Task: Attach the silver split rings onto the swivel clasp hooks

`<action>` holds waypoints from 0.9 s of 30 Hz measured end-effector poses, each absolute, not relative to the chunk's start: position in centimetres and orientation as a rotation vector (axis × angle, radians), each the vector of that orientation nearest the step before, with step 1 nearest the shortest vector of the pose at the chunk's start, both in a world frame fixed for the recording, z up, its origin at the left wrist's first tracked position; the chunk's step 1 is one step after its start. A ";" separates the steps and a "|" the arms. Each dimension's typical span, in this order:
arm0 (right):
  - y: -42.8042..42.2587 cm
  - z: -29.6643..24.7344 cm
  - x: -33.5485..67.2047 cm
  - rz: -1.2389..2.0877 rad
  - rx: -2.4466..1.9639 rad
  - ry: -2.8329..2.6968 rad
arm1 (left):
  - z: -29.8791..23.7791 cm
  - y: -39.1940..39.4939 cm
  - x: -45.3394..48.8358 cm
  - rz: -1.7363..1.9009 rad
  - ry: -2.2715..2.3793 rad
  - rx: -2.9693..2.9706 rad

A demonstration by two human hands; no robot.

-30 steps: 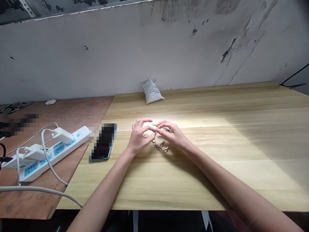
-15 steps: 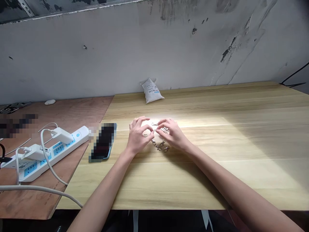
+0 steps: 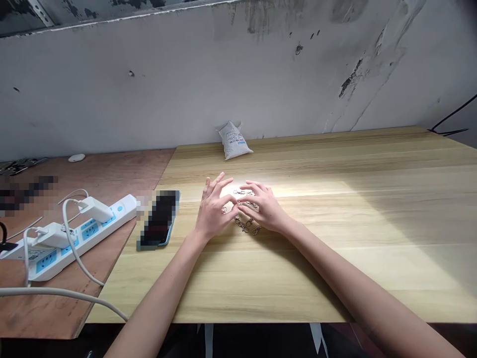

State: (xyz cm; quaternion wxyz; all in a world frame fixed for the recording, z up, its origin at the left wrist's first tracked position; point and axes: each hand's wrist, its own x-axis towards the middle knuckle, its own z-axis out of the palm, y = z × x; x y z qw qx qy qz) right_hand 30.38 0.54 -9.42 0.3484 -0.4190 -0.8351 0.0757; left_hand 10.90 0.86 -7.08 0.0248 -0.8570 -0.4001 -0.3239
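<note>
Silver metal swivel clasps (image 3: 248,224) sit in a loose little pile on the pale wood-grain tabletop (image 3: 316,278), right between both hands. Left hand (image 3: 214,211) has its fingers fanned wide, right hand (image 3: 263,209) curls its fingers narrow over the clasps; honestly can't tell if either one's pinching anything.

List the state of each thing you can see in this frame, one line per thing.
left hand: raised, fingers spread, index finger reaching toward the right hand
right hand: fingers curved down over the clasps; any grip cannot be told
metal swivel clasps: loose cluster, partly under the right hand
smartphone: lying flat on the wooden table, screen pixelated
power strip: two white chargers plugged in
white sachet: upright against the wall
</note>
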 end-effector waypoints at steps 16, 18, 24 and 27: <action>-0.6 -8.0 30.1 -0.282 -0.958 -2.247 | -6.8 0.9 10.6 -1.006 -1.439 -2.769; -1.1 -7.8 29.6 -0.271 -0.871 -2.301 | -6.7 1.1 10.0 -0.989 -1.476 -2.845; -0.6 -7.7 30.4 -0.224 -0.885 -2.325 | -6.6 1.6 8.6 -0.865 -1.452 -3.005; -0.2 -7.4 30.8 -0.207 -0.944 -2.341 | -6.8 1.6 8.8 -0.833 -1.454 -2.979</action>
